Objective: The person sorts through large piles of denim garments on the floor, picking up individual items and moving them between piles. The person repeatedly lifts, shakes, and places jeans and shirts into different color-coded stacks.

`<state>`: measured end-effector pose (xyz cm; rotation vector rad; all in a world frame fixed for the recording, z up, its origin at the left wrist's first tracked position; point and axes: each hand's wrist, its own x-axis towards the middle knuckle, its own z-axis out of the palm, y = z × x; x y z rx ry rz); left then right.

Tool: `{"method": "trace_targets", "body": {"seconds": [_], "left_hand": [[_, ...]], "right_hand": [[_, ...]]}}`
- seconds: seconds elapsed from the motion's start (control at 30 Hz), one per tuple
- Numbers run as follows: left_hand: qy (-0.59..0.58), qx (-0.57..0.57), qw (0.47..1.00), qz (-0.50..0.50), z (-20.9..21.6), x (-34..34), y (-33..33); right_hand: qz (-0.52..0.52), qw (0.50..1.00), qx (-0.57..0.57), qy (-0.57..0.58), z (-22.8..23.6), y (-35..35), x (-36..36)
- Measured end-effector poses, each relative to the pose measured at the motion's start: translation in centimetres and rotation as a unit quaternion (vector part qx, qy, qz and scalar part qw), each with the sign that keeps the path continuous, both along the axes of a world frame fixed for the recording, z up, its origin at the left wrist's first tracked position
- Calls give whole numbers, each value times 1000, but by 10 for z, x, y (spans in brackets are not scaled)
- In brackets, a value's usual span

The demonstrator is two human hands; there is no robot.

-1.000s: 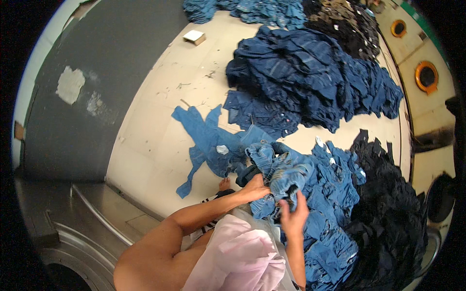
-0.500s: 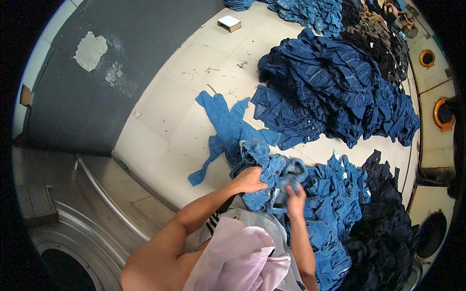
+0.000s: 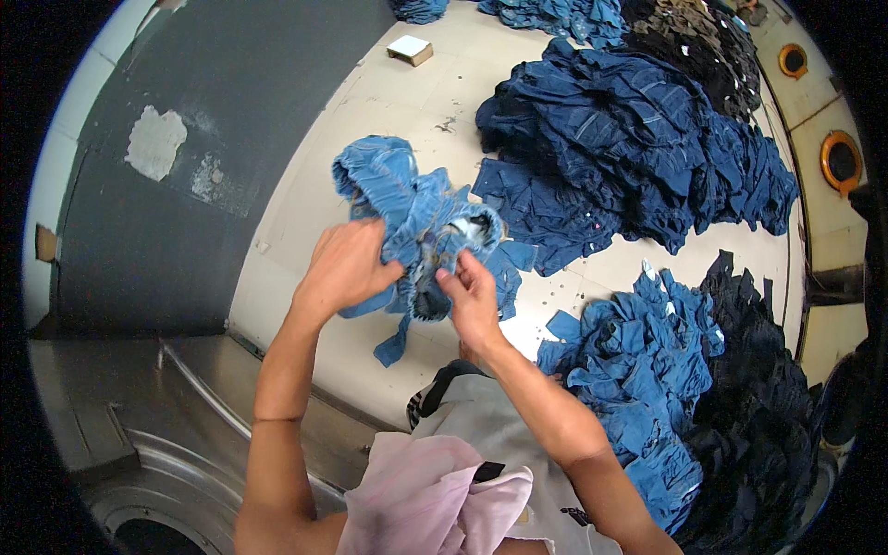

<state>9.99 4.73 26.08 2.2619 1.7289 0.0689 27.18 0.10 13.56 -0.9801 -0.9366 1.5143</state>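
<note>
A bunched mid-blue denim garment [image 3: 393,185] hangs in front of me, with gathered edges and an opening that shows its pale inside. My left hand [image 3: 344,265] is closed on its left part, thumb pressed against the cloth. On the other side my right hand [image 3: 474,301] pinches the fabric below the opening, thumb and fingers together. Beneath it, partly hidden, another blue denim piece [image 3: 393,347] lies on the pale tiled floor [image 3: 287,222].
A large dark-blue denim heap [image 3: 601,139] lies ahead to the right. Nearer on the right are a mid-blue denim pile [image 3: 638,370] and a black clothing pile [image 3: 749,398]. At the left stands a metal machine [image 3: 194,472] with a round opening. A small box [image 3: 410,49] sits far ahead.
Both hands have moved forward and to the left, carrying the denim garment away from the mid-blue pile and over the piece on the floor. The garment is now spread wider between them.
</note>
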Motion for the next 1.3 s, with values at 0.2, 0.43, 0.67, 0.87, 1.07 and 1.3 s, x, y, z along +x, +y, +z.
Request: {"method": "trace_targets", "body": {"seconds": [0.2,0.43,0.67,0.87,1.07,1.3], "left_hand": [[3,-12,1000,-14,-130,5,-39],[48,-142,977,-150,-390,12,-138],[43,-560,827,-36,-443,4,-175],[78,-384,861,-324,-479,42,-117],[-14,-391,912,-125,-466,172,-42],[-49,-424,879,-213,-395,380,-68]], "right_hand": [[-31,992,-112,-44,-112,-36,5],[166,760,-259,-573,-292,-173,190],[-374,770,-505,-110,-336,-434,340],[-202,689,-622,-313,-375,-619,276],[-120,703,-645,-275,-414,-602,215],[-673,588,-444,64,-400,-607,432]]}}
